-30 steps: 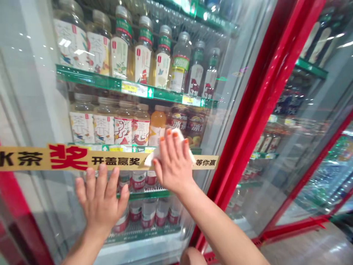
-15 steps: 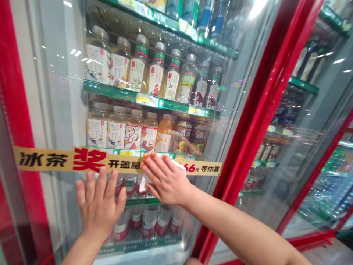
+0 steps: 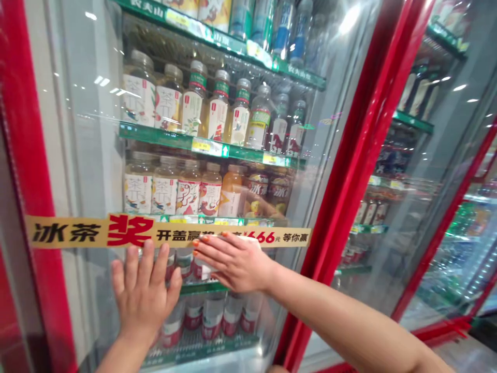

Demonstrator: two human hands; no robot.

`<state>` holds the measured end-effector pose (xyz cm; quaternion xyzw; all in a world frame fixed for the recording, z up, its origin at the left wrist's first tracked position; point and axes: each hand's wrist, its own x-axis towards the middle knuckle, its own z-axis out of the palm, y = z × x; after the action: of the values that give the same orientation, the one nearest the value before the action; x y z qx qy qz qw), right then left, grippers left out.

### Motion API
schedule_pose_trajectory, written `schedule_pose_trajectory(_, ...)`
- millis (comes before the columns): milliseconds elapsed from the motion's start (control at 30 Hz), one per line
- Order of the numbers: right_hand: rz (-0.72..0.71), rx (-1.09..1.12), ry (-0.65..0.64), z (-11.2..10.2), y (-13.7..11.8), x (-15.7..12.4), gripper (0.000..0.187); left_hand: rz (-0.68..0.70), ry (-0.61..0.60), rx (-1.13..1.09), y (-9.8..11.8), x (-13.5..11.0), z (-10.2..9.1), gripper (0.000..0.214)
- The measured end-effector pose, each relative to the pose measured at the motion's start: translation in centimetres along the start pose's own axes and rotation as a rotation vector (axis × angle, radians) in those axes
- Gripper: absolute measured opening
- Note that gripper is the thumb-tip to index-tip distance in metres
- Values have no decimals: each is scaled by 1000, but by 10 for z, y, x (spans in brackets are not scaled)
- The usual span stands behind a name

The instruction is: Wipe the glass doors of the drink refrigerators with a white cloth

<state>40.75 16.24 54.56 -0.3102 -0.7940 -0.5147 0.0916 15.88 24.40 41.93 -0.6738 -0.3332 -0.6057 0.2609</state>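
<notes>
My right hand [image 3: 240, 261] lies with its fingers stretched out over a white cloth [image 3: 254, 242], pressing it to the glass door [image 3: 89, 176] of a drinks cooler. Only the cloth's edges show past the palm and below the fingers. Its fingertips overlap a yellow banner strip [image 3: 73, 232] that runs across the door with black and red lettering. To the left, my left hand [image 3: 145, 292] is open with fingers spread, seemingly flat on the glass just beneath the strip, and holds nothing. Behind the glass stand bottled drinks [image 3: 140, 88] in rows.
Red door frames [image 3: 357, 171] border the glass at right and left [image 3: 27, 129]. Green-edged shelves [image 3: 163, 139] carry bottles and cups [image 3: 212, 318] inside the cooler. Farther right, a second cooler [image 3: 415, 207] holds more drinks. Ceiling lights reflect on the glass.
My right hand has slid a little down the glass with the cloth, its fingers now angled more sideways, and more of the red digits shows. My left hand stays beneath the strip. The view has shifted slightly.
</notes>
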Motion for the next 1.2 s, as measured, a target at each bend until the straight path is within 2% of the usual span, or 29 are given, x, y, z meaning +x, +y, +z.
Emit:
schedule_pose_trajectory(33,-7,-9,-28,-2,8,-14,67,5,2,-4,0,0,0,94)
schedule_pose_trajectory(67,74,-35,-29,-7,22,-25,69,7,-3,-6,1,0,0,95)
schedule_pose_trajectory(100,221,-73,-2,-14,41,-31,72,4,-8,-7,1,0,-1,95)
schedule_pose_trajectory(167,616,-159,100,-26,76,-25,79,-6,-22,-7,1,0,-2,96)
schedule_pose_trajectory(233,937,-225,208,-32,86,-5,82,-5,-34,-8,0,0,-3,97)
schedule_pose_trajectory(267,989,-235,231,-29,79,5,83,0,-35,-8,-1,-1,-3,97)
schedule_pose_trajectory(300,942,-229,227,-24,65,10,85,7,-33,-9,-3,-1,-3,97)
schedule_pose_trajectory(333,796,-195,173,-16,47,11,87,11,-31,-11,-5,-2,-2,96)
schedule_pose_trajectory(367,592,-155,112,-8,27,5,85,8,-25,-14,-7,-3,-1,95)
schedule_pose_trajectory(400,391,-114,68,0,10,-8,81,2,-16,-19,-8,-4,0,95)
schedule_pose_trajectory(433,271,-76,42,6,-3,-25,80,-4,-9,-23,-9,-6,1,94)
schedule_pose_trajectory(467,277,-60,56,9,-8,-45,82,-6,-3,-27,-10,-7,3,93)
schedule_pose_trajectory(500,359,-58,85,9,-5,-64,83,-5,0,-28,-10,-8,4,92)
schedule_pose_trajectory(567,686,-88,185,4,17,-88,86,-2,9,-30,-10,-9,6,91)
schedule_pose_trajectory(633,942,-124,267,0,40,-86,83,-6,16,-27,-10,-9,6,90)
schedule_pose_trajectory(667,984,-134,288,0,44,-77,83,-8,20,-24,-10,-9,6,90)
schedule_pose_trajectory(733,881,-135,269,7,31,-59,87,-7,20,-17,-11,-9,6,90)
schedule_pose_trajectory(800,605,-116,195,18,1,-55,86,1,26,-20,-11,-9,6,89)
schedule_pose_trajectory(867,378,-103,144,25,-26,-73,77,6,31,-12,-9,-9,6,89)
schedule_pose_trajectory(900,355,-105,145,25,-31,-86,76,9,32,1,-7,-9,5,88)
schedule_pose_trajectory(933,408,-113,166,23,-28,-100,78,14,31,21,-4,-8,5,88)
schedule_pose_trajectory(1000,669,-124,246,19,-9,-114,85,29,32,64,1,-4,4,87)
schedule_pose_trajectory(1067,914,-118,329,17,12,-103,87,43,46,89,4,1,3,86)
schedule_pose_trajectory(1100,970,-111,353,18,15,-90,87,48,52,97,5,3,3,85)
schedule_pose_trajectory(1133,965,-102,357,19,12,-75,87,53,56,101,6,4,2,85)
schedule_pose_trajectory(1200,785,-81,322,23,-10,-49,88,64,53,109,6,6,0,84)
